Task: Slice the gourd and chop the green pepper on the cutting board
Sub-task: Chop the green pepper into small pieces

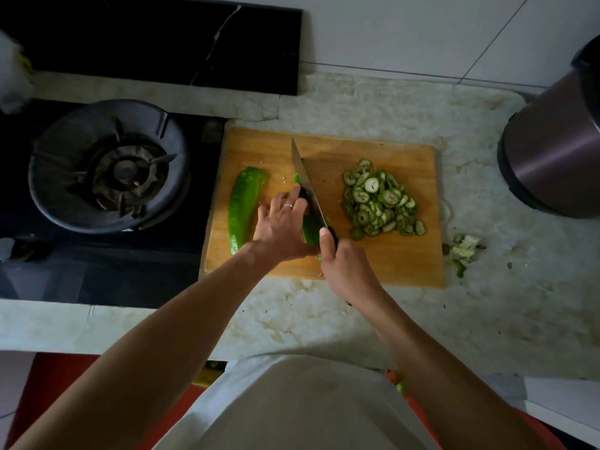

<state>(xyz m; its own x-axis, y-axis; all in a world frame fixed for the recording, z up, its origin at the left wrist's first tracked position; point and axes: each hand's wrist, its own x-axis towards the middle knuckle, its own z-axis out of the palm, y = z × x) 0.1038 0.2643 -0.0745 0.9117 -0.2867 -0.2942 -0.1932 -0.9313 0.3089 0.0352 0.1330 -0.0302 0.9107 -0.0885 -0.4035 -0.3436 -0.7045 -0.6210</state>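
- Her right hand (345, 264) grips the knife (306, 186), blade down on a green pepper (311, 227) mid-board.
- Left hand (282, 222) presses it, fingers fairly straight.
- Gourd slices (380, 199) heaped at the cutting board's (389, 254) right; another pepper (243, 206) left.

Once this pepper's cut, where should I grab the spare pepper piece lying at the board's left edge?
Pinch the green pepper piece across its narrow middle, coming from above. It lies flat and long, running away from you; the stove crowds its left side.
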